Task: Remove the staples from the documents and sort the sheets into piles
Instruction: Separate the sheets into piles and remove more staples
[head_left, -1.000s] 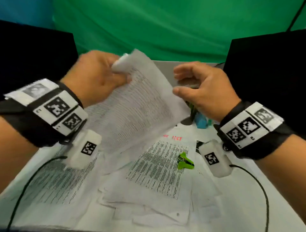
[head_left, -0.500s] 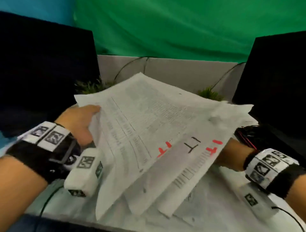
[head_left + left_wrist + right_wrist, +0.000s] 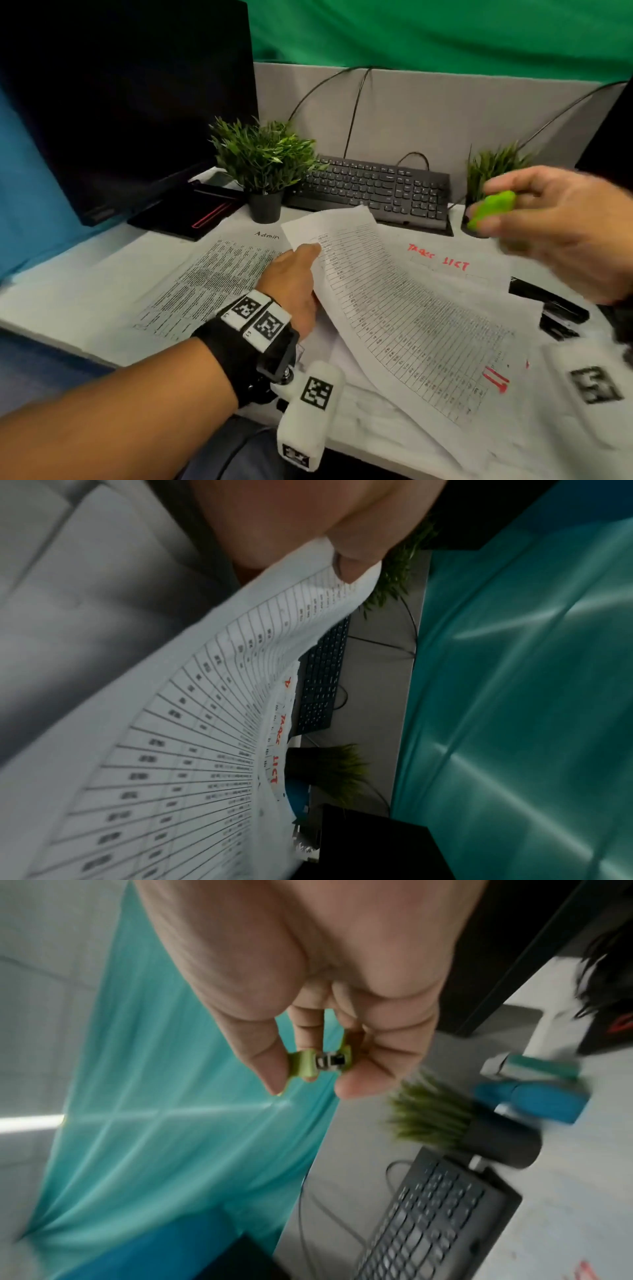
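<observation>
The desk (image 3: 85, 301) carries loose printed sheets, a keyboard (image 3: 373, 190) and two potted plants (image 3: 263, 161) along the rear partition. A half second ago both hands held a fanned bundle of sheets in the air; the bundle now lies lower, sloping onto the other papers, and the green staple remover, seen a second ago lying on the papers, is now off the desk in the right hand. Judgement: one document has been taken up for unstapling, and the tool is on its way to the stapled corner.

The table-printed document (image 3: 404, 308) slopes across the desk centre. The left hand (image 3: 294, 284) pinches its upper corner, thumb on top as the left wrist view shows. The right hand (image 3: 561, 233) is raised at the desk's right, thumb and fingers curled round the staple remover (image 3: 493, 209); blur hides finer detail.

Legible writing: "Admin" (image 3: 267, 235) in black on the left pile; red lettering (image 3: 438, 260) on the right sheet, probably "TASK LIST", uncertain. Red marks near the document's lower edge are unreadable.
</observation>
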The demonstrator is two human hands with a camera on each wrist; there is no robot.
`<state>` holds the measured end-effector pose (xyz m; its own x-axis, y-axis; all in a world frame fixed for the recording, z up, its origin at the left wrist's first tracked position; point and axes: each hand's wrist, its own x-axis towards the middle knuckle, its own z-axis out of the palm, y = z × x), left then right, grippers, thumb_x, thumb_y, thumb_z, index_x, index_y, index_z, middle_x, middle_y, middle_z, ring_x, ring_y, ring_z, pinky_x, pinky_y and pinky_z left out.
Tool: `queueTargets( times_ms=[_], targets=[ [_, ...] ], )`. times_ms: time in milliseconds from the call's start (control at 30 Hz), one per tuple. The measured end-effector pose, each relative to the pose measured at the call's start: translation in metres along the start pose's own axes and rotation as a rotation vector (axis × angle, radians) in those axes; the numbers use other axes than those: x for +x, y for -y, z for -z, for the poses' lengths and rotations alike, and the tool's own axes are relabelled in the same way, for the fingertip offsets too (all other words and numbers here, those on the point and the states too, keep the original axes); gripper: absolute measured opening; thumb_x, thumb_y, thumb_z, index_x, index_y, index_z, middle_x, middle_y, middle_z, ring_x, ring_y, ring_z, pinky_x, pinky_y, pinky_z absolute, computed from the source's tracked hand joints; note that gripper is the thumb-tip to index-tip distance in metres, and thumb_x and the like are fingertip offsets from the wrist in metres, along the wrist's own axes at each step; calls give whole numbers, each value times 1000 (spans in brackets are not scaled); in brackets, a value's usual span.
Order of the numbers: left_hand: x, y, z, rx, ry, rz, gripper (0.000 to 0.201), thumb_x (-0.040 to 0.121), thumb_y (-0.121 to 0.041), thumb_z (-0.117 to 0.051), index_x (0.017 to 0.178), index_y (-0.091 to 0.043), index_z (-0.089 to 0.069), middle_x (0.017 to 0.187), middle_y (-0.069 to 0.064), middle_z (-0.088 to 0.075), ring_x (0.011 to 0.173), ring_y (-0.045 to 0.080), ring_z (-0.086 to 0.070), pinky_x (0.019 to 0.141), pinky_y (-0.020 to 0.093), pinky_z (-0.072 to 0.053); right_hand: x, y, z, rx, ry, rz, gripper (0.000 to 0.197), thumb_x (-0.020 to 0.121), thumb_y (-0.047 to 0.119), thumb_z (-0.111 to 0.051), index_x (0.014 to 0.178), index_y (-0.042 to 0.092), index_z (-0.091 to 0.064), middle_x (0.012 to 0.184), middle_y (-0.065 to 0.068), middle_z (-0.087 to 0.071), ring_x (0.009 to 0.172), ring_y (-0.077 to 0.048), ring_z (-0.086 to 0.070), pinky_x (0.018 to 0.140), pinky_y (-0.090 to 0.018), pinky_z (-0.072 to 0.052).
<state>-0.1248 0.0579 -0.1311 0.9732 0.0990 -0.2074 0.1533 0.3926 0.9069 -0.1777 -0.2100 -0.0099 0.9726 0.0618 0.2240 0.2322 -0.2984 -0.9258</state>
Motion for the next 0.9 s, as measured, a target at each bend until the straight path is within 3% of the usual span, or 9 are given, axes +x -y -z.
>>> queueTargets(
  times_ms=[67,167,233,367,533,667,900],
  targets=[
    [-11,-3,0,30,62,-38,35,80,-36,-70,108,-17,-76,114,10,-77,109,32,-72,102,55,-53,-2,1,-46,-271,94,57,68,40,55,-92,98,27,-71,93,1,-76,80,-11,-72,69,-25,-57],
    [-27,-8,-5,1,107,-84,24,98,-18,-60,118,-13,-72,109,11,-78,103,31,-75,94,49,-58,5,-10,-89,-586,66,173,56,61,45,-87,111,25,-73,103,6,-71,93,-13,-66,89,-35,-55],
    [-37,-12,-9,-11,123,-107,22,101,-13,-57,118,-11,-71,107,13,-79,101,32,-75,93,48,-58,11,-14,-105,-674,41,237,57,71,42,-84,123,23,-70,111,3,-67,100,-13,-61,95,-33,-51],
    [-43,-16,-12,-33,114,-108,21,101,-11,-56,116,-9,-71,105,15,-78,102,33,-75,92,45,-59,14,-19,-118,-727,-32,274,54,75,38,-82,125,22,-69,115,2,-68,105,-15,-61,97,-30,-48],
    [-48,-15,-16,-49,133,-122,22,101,-11,-56,117,-9,-71,107,15,-78,98,28,-74,88,41,-58,11,-16,-124,-766,-75,351,47,74,38,-81,117,20,-73,106,-3,-72,100,-20,-65,91,-31,-50],
    [-50,-14,-17,-54,136,-141,19,101,-11,-56,110,-12,-73,105,14,-79,96,28,-73,88,41,-58,11,-15,-125,-823,-71,356,50,78,42,-77,123,21,-71,111,-2,-71,104,-20,-63,95,-31,-49],
    [-53,-15,-16,-45,138,-154,19,101,-14,-57,108,-14,-74,105,12,-79,104,30,-73,99,48,-54,9,-12,-124,-790,-97,384,41,77,39,-78,112,17,-75,100,-4,-72,94,-21,-64,88,-36,-52]
  ],
)
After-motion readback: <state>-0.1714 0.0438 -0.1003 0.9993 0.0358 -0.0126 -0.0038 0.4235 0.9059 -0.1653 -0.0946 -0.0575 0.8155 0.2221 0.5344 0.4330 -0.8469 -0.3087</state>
